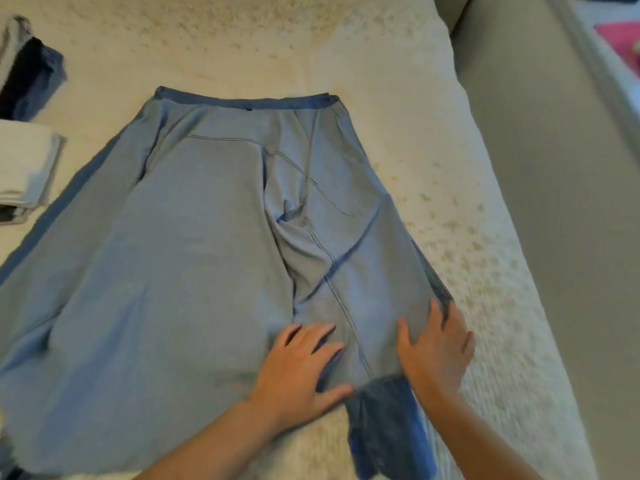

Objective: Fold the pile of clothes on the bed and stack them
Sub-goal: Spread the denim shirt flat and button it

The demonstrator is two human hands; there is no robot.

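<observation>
Looking down, I see the blue garment [194,258] spread inside-out across the cream bedspread [433,188], waistband at the far end. Both hands lie flat with fingers straight — the left hand [298,368] pressing the near hem, the right hand [436,351] on the garment's right edge. Folded stacks [27,109] sit at the bed's left — well apart.

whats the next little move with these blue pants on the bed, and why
Probably sweep both palms outward to flatten the creases before folding. The blue pants lie spread on the bed, inside out, with bunched wrinkles near the crotch seam. The left hand and right hand already rest flat on the lower right leg, by its turned-back darker cuff. Folded stacks wait at the left.
</observation>
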